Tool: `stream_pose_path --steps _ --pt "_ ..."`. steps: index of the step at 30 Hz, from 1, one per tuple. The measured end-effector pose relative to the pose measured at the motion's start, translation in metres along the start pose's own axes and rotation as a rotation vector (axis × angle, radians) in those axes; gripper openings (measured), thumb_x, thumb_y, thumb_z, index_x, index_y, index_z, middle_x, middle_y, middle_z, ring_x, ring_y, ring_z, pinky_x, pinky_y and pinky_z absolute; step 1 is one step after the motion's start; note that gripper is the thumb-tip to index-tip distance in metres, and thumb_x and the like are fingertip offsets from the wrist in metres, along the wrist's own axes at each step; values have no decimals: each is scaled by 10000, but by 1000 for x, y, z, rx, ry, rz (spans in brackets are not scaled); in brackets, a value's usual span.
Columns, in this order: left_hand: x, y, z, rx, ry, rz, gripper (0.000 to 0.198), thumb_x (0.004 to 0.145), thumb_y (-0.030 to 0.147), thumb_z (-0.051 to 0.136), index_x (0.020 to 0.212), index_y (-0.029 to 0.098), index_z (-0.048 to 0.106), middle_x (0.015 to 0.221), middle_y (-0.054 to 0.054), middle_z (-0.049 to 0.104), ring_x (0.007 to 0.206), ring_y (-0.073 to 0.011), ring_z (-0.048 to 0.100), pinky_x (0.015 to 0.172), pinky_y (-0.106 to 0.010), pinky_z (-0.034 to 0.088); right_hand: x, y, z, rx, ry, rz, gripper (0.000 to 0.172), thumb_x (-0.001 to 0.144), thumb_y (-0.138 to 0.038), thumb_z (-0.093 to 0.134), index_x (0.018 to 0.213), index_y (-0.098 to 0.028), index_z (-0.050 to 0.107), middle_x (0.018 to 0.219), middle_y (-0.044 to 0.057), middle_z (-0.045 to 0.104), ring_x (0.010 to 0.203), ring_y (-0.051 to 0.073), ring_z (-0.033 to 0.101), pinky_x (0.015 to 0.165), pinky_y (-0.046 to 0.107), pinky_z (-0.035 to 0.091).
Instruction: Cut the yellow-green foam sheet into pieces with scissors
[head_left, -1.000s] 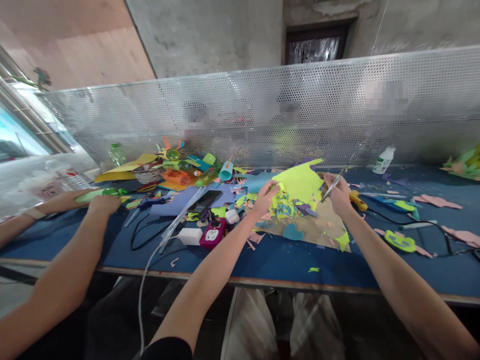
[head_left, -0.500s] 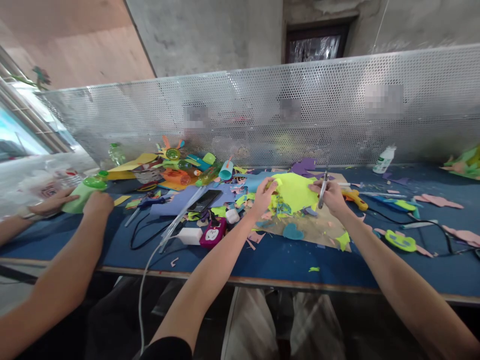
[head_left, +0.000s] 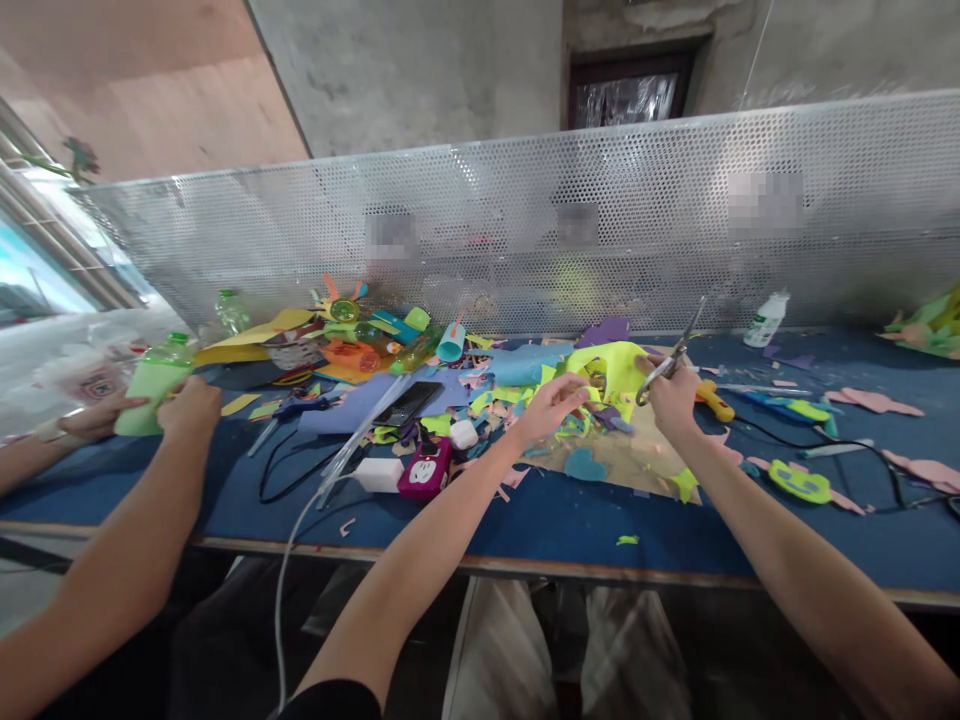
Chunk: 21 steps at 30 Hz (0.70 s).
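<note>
From the head camera we look down over a blue desk (head_left: 525, 510) littered with coloured foam and paper scraps. Our right hand (head_left: 670, 395) is wrapped around the handles of the scissors (head_left: 670, 358), with the blades pointing up and away towards the perforated screen (head_left: 487, 230), clear of any material. The yellow-green sheet (head_left: 611, 365) lies crumpled just left of that hand, over a brown cardboard mat (head_left: 637, 455) and partly on the scrap pile. Our left hand (head_left: 555, 405) reaches in beside it with its fingers (head_left: 574, 388) stretched forward and loosely spread. It seems to touch the sheet's near edge, but at this size we cannot tell whether it pinches it.

To cut well from here, we judge that the left hand should take a firm pinch close to the cutting line and lift the sheet off the scraps. The blades can then come down square to the edge, away from the holding fingers.

A blue heart (head_left: 583, 463) lies on the mat's near side. Well to the left, a co-worker's hands (head_left: 187, 405) hold a green bottle (head_left: 154, 385), and a phone (head_left: 411, 400) lies between them and us.
</note>
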<state>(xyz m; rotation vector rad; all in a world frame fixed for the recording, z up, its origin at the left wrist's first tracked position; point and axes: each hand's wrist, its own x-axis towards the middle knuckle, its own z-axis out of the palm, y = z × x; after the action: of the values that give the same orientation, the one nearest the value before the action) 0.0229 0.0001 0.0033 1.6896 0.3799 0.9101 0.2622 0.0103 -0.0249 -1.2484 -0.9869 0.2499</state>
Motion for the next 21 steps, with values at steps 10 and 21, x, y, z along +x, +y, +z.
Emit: stream_pose_path --steps 10,21 --pt "-3 1 7 321 100 -83 479 931 589 614 1200 195 660 627 15 558 531 -133 575 549 -259 486 -19 -20 5 -119 -130 -100 360 763 -490 693 838 -144 758 608 43 660 530 181 535 523 305 412" --pt "0 -5 -6 406 500 14 536 943 649 560 1194 186 664 615 5 581 485 -166 605 496 -272 435 -29 -20 16 85 -410 47 362 630 -453 816 844 -197 674 686 21 669 625 199 602 614 319 479"
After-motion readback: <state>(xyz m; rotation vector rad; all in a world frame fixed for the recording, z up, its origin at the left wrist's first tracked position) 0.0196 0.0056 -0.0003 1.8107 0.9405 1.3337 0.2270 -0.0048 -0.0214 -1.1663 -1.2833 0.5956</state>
